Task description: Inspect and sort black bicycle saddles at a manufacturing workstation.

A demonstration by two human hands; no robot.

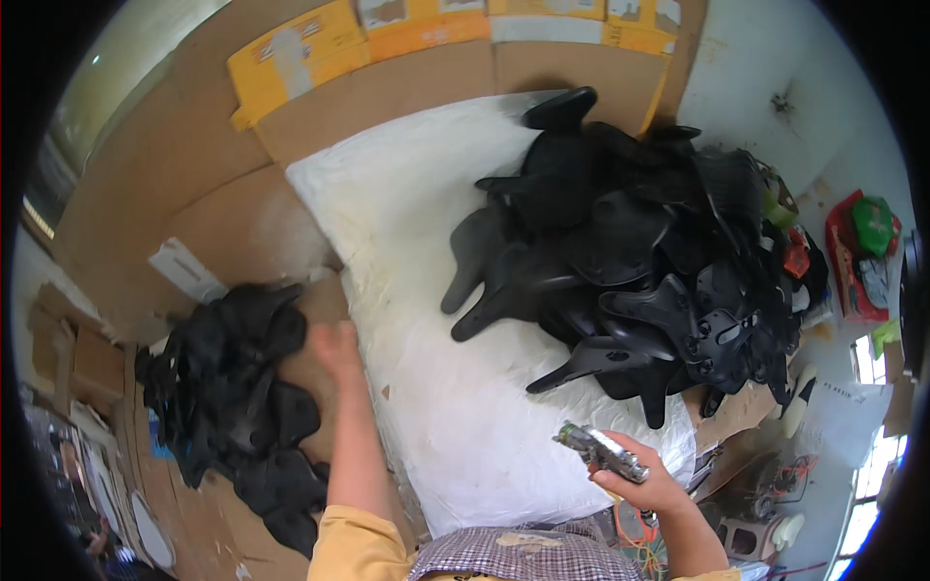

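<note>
My right hand point(646, 474) is closed around a silvery metal staple gun point(605, 450), held over the near right part of the white padded surface point(426, 407). Its nose points up and to the left. My left hand point(334, 349) is stretched out at the left edge of that surface, blurred, with thumb and fingers apart and nothing visible in it. Just beside it lies a pile of black, saddle-shaped covered pieces point(257, 416). A larger heap of black plastic saddle shells point(620, 252) covers the far right of the padded surface, beyond the staple gun.
Cardboard sheets with yellow printed strips point(300, 58) stand along the far side. More cardboard point(242, 218) lines the left. An orange hose point(635, 528) hangs below my right hand. Red and green bags point(872, 232) hang on the right wall, above a grey concrete block point(751, 537).
</note>
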